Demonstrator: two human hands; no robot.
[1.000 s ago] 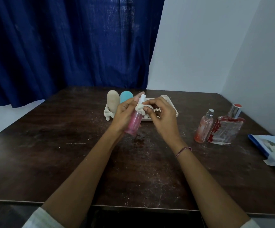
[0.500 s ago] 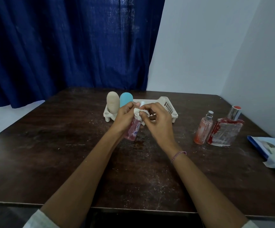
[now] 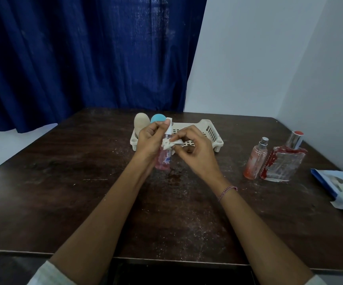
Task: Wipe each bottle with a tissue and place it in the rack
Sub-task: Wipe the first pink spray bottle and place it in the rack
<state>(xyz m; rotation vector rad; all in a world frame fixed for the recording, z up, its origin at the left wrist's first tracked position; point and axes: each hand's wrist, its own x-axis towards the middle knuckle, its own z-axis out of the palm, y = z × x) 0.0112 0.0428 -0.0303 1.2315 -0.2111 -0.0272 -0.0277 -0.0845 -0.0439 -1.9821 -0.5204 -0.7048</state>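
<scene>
Two forearms reach over the dark desk (image 3: 84,202). The left hand (image 3: 148,140) has its grip closed around a pink bottle (image 3: 163,161), held above the desk just in front of the rack (image 3: 209,131); its long axis is near upright, with the white nozzle pointing up and slightly away. The right hand (image 3: 195,153) pinches one crumpled tissue (image 3: 169,144) against the bottle's neck. To the right two more bottles stand upright, touching: a slim one (image 3: 255,161) and a square one (image 3: 282,163). A blue packet (image 3: 339,182) lies at the right edge. In the rack's left end stand two bottles, beige (image 3: 140,123) and blue (image 3: 157,118). Five bottles in all.
</scene>
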